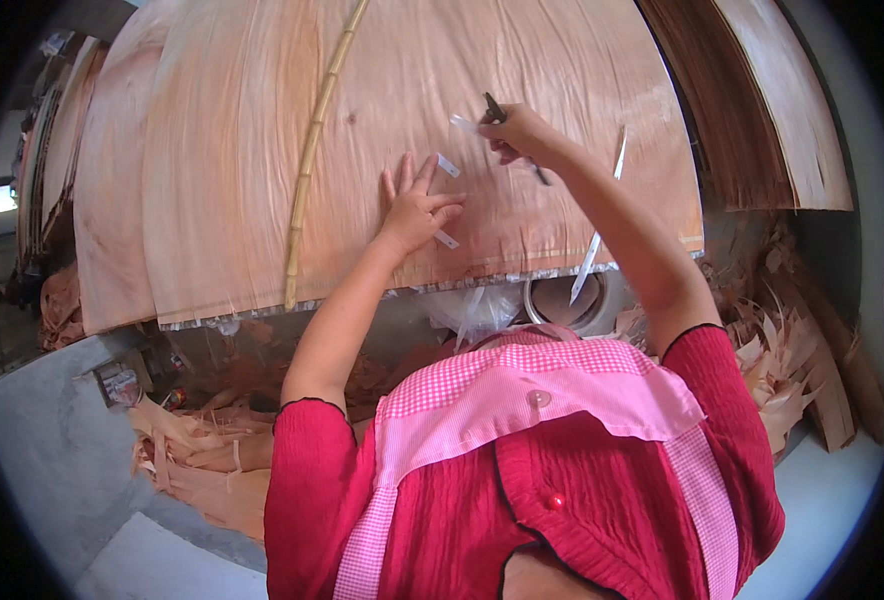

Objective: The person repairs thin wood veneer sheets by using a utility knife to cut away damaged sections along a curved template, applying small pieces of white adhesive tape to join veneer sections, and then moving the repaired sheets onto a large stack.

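A wide stack of thin wood veneer sheets (232, 130) lies in front of me. My left hand (417, 212) rests flat on the top sheet with its fingers spread. Short white strips show beside it: one strip (449, 165) near the fingertips, another strip (447, 240) below the thumb. Above the sheet, my right hand (517, 132) is closed round a slim dark tool (494, 106), its kind unclear. A short whitish strip (464, 124) juts from the same fingers. Right of there, a long narrow white strip (587, 262) with a pointed end crosses the sheet's near edge.
A jointed bamboo stick (312, 150) lies across the veneer, left of my hands. More veneer sheets (792, 110) stand at the far right. Below the near edge are a round container (607, 300), a clear plastic bag (482, 305) and heaps of veneer scraps (197, 460).
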`<state>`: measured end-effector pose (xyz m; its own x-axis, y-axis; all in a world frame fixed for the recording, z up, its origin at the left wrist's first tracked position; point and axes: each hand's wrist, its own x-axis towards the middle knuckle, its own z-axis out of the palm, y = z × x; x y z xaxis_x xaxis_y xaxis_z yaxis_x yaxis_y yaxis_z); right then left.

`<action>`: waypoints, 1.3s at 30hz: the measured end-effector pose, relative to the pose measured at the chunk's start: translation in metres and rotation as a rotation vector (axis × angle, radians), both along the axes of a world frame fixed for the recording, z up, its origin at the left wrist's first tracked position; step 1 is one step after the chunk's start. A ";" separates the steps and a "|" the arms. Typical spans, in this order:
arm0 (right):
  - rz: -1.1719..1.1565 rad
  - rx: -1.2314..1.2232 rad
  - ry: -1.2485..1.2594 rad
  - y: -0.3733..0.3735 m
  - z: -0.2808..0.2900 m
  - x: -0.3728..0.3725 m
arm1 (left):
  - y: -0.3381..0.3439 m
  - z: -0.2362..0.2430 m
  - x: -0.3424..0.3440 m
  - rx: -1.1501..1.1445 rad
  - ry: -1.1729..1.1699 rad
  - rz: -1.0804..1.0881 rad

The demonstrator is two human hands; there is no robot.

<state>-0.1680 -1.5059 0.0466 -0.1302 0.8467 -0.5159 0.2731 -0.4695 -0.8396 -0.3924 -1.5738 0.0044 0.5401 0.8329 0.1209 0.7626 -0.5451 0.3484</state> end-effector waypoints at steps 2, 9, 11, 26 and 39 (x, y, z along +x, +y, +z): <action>-0.073 -0.044 0.206 0.010 -0.009 -0.022 | 0.018 -0.010 -0.007 -0.068 -0.200 0.070; -0.164 -0.120 -0.039 0.023 -0.037 -0.066 | 0.070 -0.019 0.003 0.241 -0.236 0.215; -0.159 -0.081 -0.102 0.025 -0.054 -0.063 | 0.071 -0.024 0.005 0.252 -0.089 0.114; -0.067 -0.136 0.607 -0.038 0.030 0.027 | 0.021 -0.022 -0.040 0.060 -0.487 0.066; 0.167 0.449 -0.184 -0.215 0.014 0.052 | -0.154 0.054 0.114 -0.275 -0.602 0.269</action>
